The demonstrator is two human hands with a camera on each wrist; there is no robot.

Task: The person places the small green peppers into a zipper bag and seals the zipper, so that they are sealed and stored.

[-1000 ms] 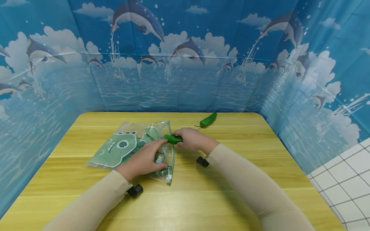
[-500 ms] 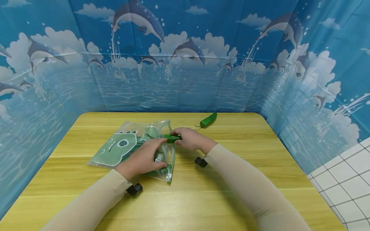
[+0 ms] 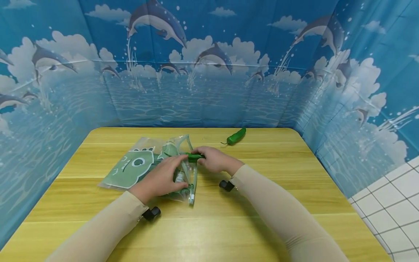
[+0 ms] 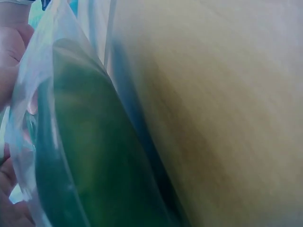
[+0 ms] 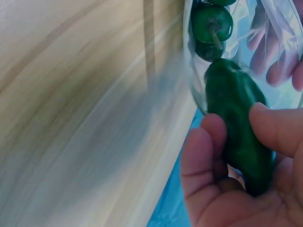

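My right hand (image 3: pixel 214 159) holds a green chili pepper (image 3: pixel 194 158) at the mouth of a clear slider zip bag (image 3: pixel 137 143) printed with a green cartoon dinosaur. In the right wrist view, thumb and fingers wrap the pepper (image 5: pixel 234 106), whose tip points into the opening. Several green peppers (image 5: pixel 211 22) show inside the bag, one with its stem facing out. My left hand (image 3: pixel 160 180) grips the bag near its mouth, thumb and fingers spread apart across the plastic. Close up in the left wrist view is the green-printed side of the bag (image 4: pixel 99 127).
Another green chili pepper (image 3: pixel 236 136) lies near the back edge of the wooden table (image 3: pixel 262 203), right of the bag. A blue dolphin-print curtain (image 3: pixel 209 98) stands behind and beside the table. White tiles (image 3: pixel 392 203) show at the right.
My right hand has moved slightly left, carrying the chili pepper farther into the bag mouth. The left hand stays nearly in place, and the bag's mouth has shifted slightly.
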